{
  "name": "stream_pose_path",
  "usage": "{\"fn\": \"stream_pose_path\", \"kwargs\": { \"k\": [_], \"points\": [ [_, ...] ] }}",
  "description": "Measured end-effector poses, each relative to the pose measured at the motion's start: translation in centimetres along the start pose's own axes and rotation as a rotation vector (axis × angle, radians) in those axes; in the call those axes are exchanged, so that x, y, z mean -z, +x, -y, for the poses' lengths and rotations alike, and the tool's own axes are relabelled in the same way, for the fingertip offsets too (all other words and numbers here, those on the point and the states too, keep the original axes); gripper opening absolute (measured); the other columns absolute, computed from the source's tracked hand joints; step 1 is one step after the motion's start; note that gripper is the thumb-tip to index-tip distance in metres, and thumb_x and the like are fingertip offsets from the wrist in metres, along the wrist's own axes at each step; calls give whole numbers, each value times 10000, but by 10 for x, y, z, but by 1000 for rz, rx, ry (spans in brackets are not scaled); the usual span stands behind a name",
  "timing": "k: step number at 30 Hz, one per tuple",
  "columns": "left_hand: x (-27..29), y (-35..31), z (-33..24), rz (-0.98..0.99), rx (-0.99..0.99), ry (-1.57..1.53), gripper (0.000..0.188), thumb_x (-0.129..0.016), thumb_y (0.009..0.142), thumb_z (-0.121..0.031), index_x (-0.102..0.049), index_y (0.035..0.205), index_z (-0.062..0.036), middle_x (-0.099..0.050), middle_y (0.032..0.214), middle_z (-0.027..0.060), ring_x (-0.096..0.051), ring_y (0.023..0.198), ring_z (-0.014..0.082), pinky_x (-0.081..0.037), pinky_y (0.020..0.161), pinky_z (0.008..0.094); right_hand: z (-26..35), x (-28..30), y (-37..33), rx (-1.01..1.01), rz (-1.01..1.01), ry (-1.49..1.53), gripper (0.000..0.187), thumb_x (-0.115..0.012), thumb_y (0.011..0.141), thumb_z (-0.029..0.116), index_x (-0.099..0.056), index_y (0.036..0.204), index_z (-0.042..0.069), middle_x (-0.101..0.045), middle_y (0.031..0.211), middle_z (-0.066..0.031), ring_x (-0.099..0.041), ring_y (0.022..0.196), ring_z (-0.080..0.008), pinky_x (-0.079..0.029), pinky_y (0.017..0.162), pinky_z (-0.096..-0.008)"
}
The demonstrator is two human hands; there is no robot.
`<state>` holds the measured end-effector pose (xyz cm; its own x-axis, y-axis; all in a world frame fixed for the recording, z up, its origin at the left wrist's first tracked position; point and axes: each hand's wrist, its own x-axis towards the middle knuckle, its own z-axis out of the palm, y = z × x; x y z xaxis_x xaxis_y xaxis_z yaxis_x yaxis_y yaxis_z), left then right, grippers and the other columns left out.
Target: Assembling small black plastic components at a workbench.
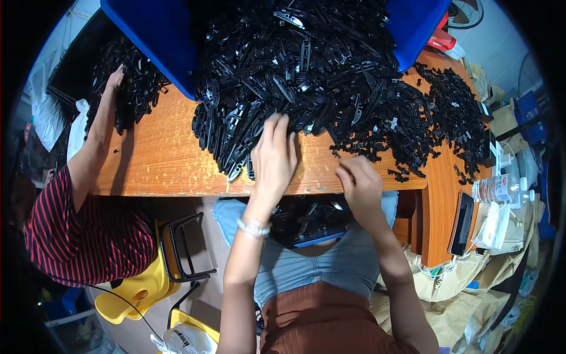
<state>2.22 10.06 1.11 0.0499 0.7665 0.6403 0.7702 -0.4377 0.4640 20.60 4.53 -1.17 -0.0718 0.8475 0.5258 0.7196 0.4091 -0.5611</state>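
A large heap of long black plastic parts (236, 127) spills out of a blue bin (156, 38) onto the wooden table. My left hand (274, 153) is at the near edge of this heap, fingers stretched out and slightly apart, the tips against the black parts. To its right, over the table's front edge, my right hand (361, 182) has its fingers curled together in a pinch. Whatever may be between them is hidden. Just beyond that hand lie small black plastic pieces (359, 144), scattered on the wood.
More small black pieces (454, 118) cover the right side of the table (159, 159). A box of black parts (318, 212) sits on my lap. At the left, a co-worker's hand (118, 76) reaches into another black pile. A phone (463, 221) and bottles (501, 187) are at the right.
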Motion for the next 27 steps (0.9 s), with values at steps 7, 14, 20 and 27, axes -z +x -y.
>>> {"fn": "stream_pose_path", "kwargs": {
  "k": [7, 14, 20, 27],
  "points": [
    [-27, 27, 9, 223, -128, 393, 269, -597, 662, 34, -523, 920, 41, -479, 885, 151, -564, 762, 263, -518, 534, 319, -1, -20, 4, 19, -9, -230, 149, -667, 758, 33, -599, 881, -18, -558, 860, -139, -519, 818, -323, -414, 767, -414],
    [-22, -6, 9, 43, -159, 166, 287, -663, 776, -70, -506, 996, 28, -535, 996, 196, -605, 750, 322, -506, 585, 382, -4, -26, -6, 35, -62, -2, 105, -610, 788, -23, -580, 888, -24, -578, 877, -153, -544, 825, -336, -426, 747, -406],
    [-16, -58, -5, -110, 38, -287, 275, -609, 748, 55, -461, 977, 22, -570, 1082, 224, -650, 767, 291, -536, 650, 304, -8, -30, -10, 47, -65, 12, 114, -612, 780, -33, -593, 892, -24, -588, 862, -144, -544, 806, -327, -433, 734, -386],
    [9, -69, -19, 236, 636, -1063, 174, -589, 834, 117, -501, 973, 61, -650, 887, 144, -682, 810, 211, -562, 729, 262, 13, -13, -8, -68, -91, 323, 118, -610, 821, -38, -598, 938, -42, -634, 846, -101, -596, 733, -170, -468, 649, -279]
  ]
}}
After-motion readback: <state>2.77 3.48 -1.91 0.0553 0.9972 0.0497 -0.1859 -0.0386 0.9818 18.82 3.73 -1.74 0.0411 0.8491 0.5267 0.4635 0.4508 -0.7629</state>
